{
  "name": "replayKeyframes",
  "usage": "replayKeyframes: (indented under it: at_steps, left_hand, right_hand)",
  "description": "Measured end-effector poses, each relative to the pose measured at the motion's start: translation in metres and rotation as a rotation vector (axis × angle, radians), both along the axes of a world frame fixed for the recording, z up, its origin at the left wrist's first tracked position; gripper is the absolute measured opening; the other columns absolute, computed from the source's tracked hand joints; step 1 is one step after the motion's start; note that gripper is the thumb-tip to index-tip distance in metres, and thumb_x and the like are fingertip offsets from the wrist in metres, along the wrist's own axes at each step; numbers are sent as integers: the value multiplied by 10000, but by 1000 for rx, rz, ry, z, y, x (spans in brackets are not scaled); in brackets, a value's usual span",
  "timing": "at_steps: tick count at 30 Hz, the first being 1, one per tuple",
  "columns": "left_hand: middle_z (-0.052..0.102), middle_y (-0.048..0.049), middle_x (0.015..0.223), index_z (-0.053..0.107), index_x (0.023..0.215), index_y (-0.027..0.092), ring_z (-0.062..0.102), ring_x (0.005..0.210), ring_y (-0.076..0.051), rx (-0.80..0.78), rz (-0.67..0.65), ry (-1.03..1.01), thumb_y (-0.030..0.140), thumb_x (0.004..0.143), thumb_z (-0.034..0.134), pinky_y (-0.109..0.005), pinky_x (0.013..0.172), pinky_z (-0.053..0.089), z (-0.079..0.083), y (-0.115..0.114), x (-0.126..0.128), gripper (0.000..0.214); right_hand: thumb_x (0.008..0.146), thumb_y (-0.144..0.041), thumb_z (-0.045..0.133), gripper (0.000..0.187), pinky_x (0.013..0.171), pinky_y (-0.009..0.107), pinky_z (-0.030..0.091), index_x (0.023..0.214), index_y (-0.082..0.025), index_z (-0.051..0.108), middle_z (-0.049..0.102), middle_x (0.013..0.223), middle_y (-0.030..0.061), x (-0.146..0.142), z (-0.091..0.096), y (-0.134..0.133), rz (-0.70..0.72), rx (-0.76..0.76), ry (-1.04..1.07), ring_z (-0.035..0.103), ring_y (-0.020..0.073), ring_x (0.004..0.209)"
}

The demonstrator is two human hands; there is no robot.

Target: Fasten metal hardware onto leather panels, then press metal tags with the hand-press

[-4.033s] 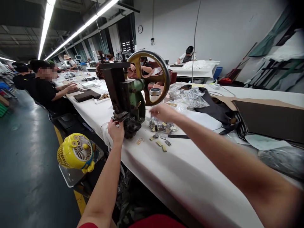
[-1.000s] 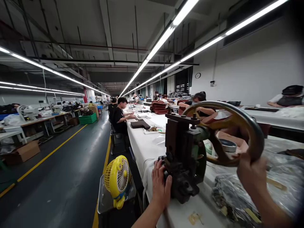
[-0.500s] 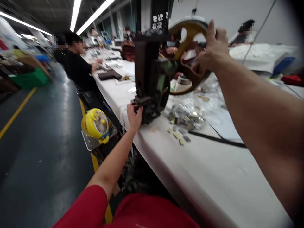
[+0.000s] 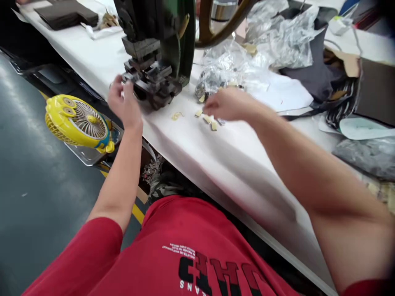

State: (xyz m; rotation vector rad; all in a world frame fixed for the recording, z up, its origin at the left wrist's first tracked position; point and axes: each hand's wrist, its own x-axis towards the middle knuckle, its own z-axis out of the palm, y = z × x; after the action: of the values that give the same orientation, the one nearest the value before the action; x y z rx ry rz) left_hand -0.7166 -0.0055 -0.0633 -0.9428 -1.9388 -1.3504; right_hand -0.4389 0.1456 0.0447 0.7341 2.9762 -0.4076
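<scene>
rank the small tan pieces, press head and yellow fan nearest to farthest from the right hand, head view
1. Small tan pieces: on the white table, just under the right hand.
2. Press head: further left, on the table.
3. Yellow fan: farthest left, beyond the table edge.

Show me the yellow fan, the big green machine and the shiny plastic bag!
Yellow desk fan (image 4: 83,117): head view, on its round grille.
Green press machine (image 4: 185,41): head view, on its green body.
Clear plastic bag (image 4: 284,37): head view, on a crumpled fold.
</scene>
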Motion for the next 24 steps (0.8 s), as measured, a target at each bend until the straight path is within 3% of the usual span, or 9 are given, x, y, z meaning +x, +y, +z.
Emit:
replayKeyframes:
  at_steps: [3, 7, 10, 12, 15, 17, 19, 22, 24]
  left_hand:
    - [736, -96, 1081, 562, 748, 123, 711, 1114, -211, 32, 68, -240, 340, 946, 414, -395, 975, 520, -39, -72, 25, 329]
    - [764, -113, 936, 638, 753, 182, 720, 939, -267, -330, 171, -601, 399, 857, 586, -447, 934, 557, -100, -149, 35, 246]
    - [758, -113, 841, 702, 809, 188, 709, 865, -303, -429, 119, -683, 493, 803, 667, -470, 870, 573, -105, -169, 57, 306]
    - [774, -105, 907, 747, 895, 206, 721, 886, -287, -480, -206, -767, 563, 854, 633, -429, 862, 585, -86, -165, 92, 377]
    - [763, -84, 1173, 758, 1167, 285, 711, 1105, -273, -707, -1108, -930, 607, 973, 492, -401, 997, 550, -52, -152, 167, 460]
    - [714, -62, 1314, 720, 1279, 325, 663, 1232, -276, -855, -1556, -920, 653, 980, 453, -383, 1075, 503, -41, -145, 210, 519]
    - [756, -50, 1221, 766, 1189, 306, 690, 1176, -274, -953, -1706, -916, 736, 953, 420, -347, 1025, 527, -42, -142, 236, 600]
    - [794, -17, 901, 805, 942, 247, 732, 908, -252, -1058, -1663, -958, 831, 863, 480, -296, 821, 573, -51, -142, 238, 674]
    - [771, -13, 802, 796, 897, 205, 711, 781, -223, -1058, -1596, -1023, 824, 834, 545, -271, 723, 561, -49, -142, 226, 670]
  right_hand:
    - [894, -329, 695, 229, 799, 290, 490, 1019, -154, 775, 763, 921, 41, 21, -33, -12, 36, -29, -11, 710, 220, 886]
    - [873, -366, 708, 266, 689, 263, 430, 1066, -184, 717, 766, 983, 33, 28, -39, -1, 12, -91, -14, 696, 211, 872]
    - [835, -325, 737, 259, 691, 275, 426, 1051, -184, 714, 765, 1008, 51, 30, -33, 0, -15, -107, -46, 693, 230, 898]
    - [814, -304, 742, 265, 685, 283, 426, 1051, -185, 718, 767, 999, 63, 33, -30, -2, -27, -121, -70, 690, 241, 890]
    - [796, -268, 726, 254, 667, 285, 425, 1041, -200, 721, 769, 956, 49, 39, -30, -4, -45, -172, -77, 685, 230, 850]
    - [787, -277, 728, 229, 654, 282, 422, 1005, -207, 726, 762, 918, 35, 43, -30, -4, -59, -227, -70, 678, 216, 813]
    - [796, -305, 721, 170, 631, 284, 409, 931, -201, 727, 745, 858, 33, 46, -31, -5, -59, -267, -47, 657, 201, 756]
    - [876, -356, 639, 173, 623, 285, 408, 869, -195, 701, 694, 759, 30, 47, -36, -9, -32, -342, 123, 613, 180, 687]
    - [923, -378, 585, 211, 638, 283, 433, 899, -192, 682, 675, 754, 32, 45, -41, -17, -2, -421, 295, 607, 176, 683]
